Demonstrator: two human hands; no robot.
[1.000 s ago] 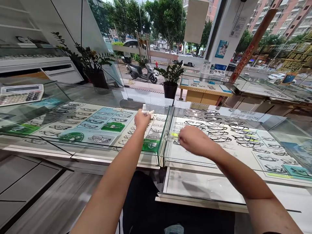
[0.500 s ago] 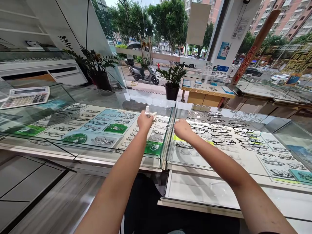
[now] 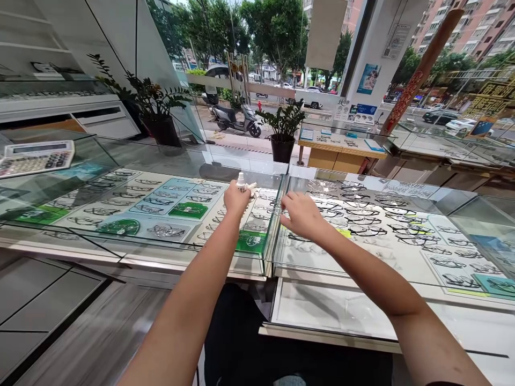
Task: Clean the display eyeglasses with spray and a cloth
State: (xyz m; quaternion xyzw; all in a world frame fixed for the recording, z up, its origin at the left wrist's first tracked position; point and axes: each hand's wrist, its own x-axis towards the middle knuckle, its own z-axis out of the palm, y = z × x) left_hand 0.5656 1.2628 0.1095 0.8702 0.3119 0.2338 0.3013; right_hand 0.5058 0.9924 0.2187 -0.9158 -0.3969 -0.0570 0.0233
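My left hand (image 3: 236,197) is closed around a small white spray bottle (image 3: 241,181), whose nozzle pokes up above the fingers. A piece of whitish cloth (image 3: 252,187) sticks out beside the bottle at the same hand. My right hand (image 3: 301,214) hovers above the glass counter with thumb and fingers apart. Just left of its fingertips, a pair of clear-looking eyeglasses (image 3: 277,206) shows faintly at the seam between two glass cases; whether the fingers touch it I cannot tell.
Rows of eyeglasses (image 3: 364,221) lie inside the glass display case (image 3: 277,252). A pulled-out white drawer (image 3: 322,305) juts toward me below. At the left a calculator (image 3: 38,158) rests on the glass. A potted plant (image 3: 282,147) stands beyond the counter.
My right hand has opened from a pinch at the eyeglasses, its fingers spreading. My left hand keeps its hold on the spray bottle. The view has shifted slightly.
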